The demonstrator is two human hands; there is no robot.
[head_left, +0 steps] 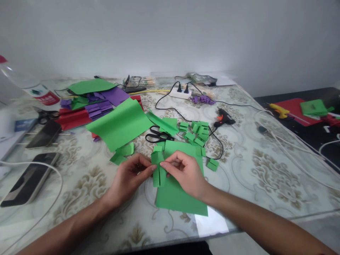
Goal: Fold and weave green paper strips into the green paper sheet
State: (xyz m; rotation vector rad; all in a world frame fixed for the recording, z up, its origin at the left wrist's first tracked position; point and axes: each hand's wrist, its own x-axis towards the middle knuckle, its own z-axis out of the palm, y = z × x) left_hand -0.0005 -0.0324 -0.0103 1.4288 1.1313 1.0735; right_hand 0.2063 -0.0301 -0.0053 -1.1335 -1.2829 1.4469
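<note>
Between my two hands is a narrow folded strip of green paper [158,177], with a dark slit running down its middle. My left hand [135,170] pinches its left edge between thumb and forefinger. From the other side my right hand [184,171] pinches the right edge, its fingers partly hidden behind the thumb. Under the right hand lies a flat green sheet [183,200]. Just beyond the strip rest black-handled scissors [156,135], their blades covered by paper. A heap of small folded green pieces [198,132] sits behind the sheet, and one folded piece [212,164] lies apart to its right.
A large curled green sheet [120,124] and purple and red papers [99,109] lie left. Further left are two phones [30,179] and a bottle [39,92]. A glue gun [224,118] and a power strip [180,92] with trailing cords stand behind.
</note>
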